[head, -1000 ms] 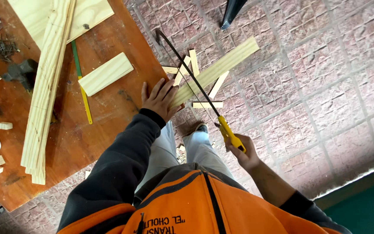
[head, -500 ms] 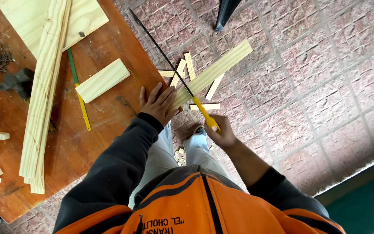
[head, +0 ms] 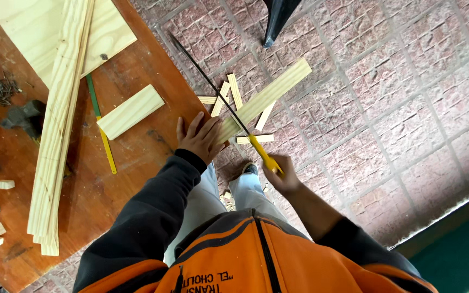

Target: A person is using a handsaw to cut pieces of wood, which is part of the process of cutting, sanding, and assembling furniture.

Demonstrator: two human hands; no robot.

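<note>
My left hand [head: 201, 140] lies flat, fingers spread apart, pressing a pale pine slat [head: 267, 97] down at the edge of the reddish-brown wooden surface [head: 137, 157]; the slat runs out past the edge toward 2 o'clock, over the rough pink brick floor [head: 386, 108]. My right hand [head: 279, 172] has its fingers clamped round the yellow handle of a hacksaw [head: 234, 116], its thin dark blade lying across the slat and pointing toward 11 o'clock. Short pine offcuts [head: 229, 95] lie on the floor under the slat. At 9 o'clock from my left hand a smooth rectangular pine block [head: 130, 111] sits on the surface, beside a green-and-yellow stick [head: 101, 127] and long grainy strips [head: 61, 125]. A pile of nails [head: 4, 89] lies further off toward 10 o'clock.
</note>
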